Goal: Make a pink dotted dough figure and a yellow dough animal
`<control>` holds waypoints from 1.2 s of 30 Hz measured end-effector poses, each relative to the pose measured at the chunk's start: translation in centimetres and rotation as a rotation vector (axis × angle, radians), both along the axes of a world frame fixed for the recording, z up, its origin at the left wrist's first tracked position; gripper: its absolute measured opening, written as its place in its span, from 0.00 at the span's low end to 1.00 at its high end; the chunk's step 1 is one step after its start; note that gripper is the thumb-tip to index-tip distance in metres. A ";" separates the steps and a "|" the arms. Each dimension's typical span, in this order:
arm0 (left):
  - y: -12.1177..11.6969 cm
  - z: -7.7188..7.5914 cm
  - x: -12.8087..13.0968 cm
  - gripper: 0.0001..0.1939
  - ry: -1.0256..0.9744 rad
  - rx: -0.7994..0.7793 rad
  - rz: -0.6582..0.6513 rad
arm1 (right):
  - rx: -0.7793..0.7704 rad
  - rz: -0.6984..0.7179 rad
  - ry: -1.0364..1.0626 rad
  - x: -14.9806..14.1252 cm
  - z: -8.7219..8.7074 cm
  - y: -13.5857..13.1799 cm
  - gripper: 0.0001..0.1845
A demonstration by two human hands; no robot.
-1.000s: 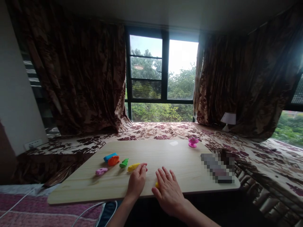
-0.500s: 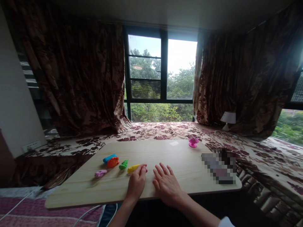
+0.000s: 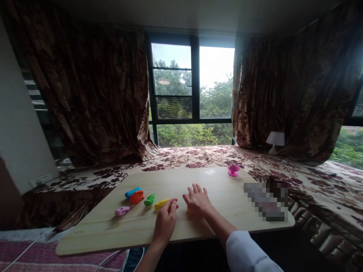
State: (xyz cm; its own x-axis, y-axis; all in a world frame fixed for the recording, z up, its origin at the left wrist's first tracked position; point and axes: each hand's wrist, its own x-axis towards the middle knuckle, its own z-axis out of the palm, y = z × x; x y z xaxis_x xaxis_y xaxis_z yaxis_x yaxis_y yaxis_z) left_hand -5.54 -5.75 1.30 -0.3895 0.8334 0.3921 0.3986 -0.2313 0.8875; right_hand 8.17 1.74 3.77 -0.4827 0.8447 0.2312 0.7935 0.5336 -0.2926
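Observation:
My left hand (image 3: 166, 218) rests on the table with its fingers curled together. What they hold, if anything, is hidden. A yellow modelling-clay lump (image 3: 161, 204) lies right beside those fingers, partly covered by them. My right hand (image 3: 197, 199) is palm down with fingers stretched and spread. Beneath its palm edge shows a small bit of yellow clay (image 3: 187, 208), mostly hidden. Left of the hands lie a green clay piece (image 3: 149, 199), an orange lump (image 3: 137, 197) against a blue one (image 3: 131, 192), and a pink piece (image 3: 122, 211).
A pink figure on a round foot (image 3: 233, 170) stands at the table's far right. A pixelated item (image 3: 265, 202) lies near the right edge. A whitish patch (image 3: 210, 172) is at the back of the wooden table (image 3: 93, 230). A lamp (image 3: 275, 141) stands beyond.
My right hand has moved forward over the table, and a small yellow bit now shows under it. My left hand stays curled beside the yellow lump. The view has shifted slightly.

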 end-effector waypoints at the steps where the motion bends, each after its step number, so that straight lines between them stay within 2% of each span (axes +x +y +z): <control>1: 0.0 0.0 0.0 0.20 -0.003 0.001 0.000 | 0.012 0.018 -0.002 0.3 -0.2 -1.0 0.33; 6: -0.1 0.1 0.3 0.20 -0.021 0.017 0.015 | 0.068 0.180 -0.005 3.5 -1.8 -8.9 0.33; 8: -0.2 0.1 0.4 0.19 -0.021 0.024 0.022 | 0.069 0.231 0.001 4.2 -2.1 -10.5 0.34; 11: -0.2 0.1 0.4 0.19 -0.011 0.023 0.019 | 0.047 0.166 -0.015 3.4 -1.6 -9.0 0.33; 16: 0.0 0.1 0.2 0.20 0.010 0.000 0.014 | -0.009 0.032 0.000 0.3 0.6 -1.0 0.31; 18: 0.0 0.0 0.1 0.20 0.009 -0.005 0.017 | -0.028 0.013 0.006 -0.2 0.9 0.5 0.29; 21: -0.1 0.0 0.1 0.20 -0.002 -0.007 0.011 | -0.020 0.064 0.004 0.3 0.5 -1.2 0.29; 25: -0.1 0.0 0.0 0.20 -0.019 -0.012 0.003 | 0.000 0.198 0.025 2.9 -0.6 -7.1 0.31; 27: -0.2 0.3 0.1 0.21 -0.007 -0.009 -0.010 | -0.117 0.281 0.146 4.0 -0.8 -8.6 0.31; 30: -0.8 0.9 0.6 0.20 0.073 0.008 -0.079 | -0.279 0.315 0.306 4.9 -0.3 -7.9 0.29; 36: -2.7 1.8 2.4 0.11 0.331 -0.006 -0.278 | -0.297 0.197 0.587 6.6 1.2 -3.9 0.28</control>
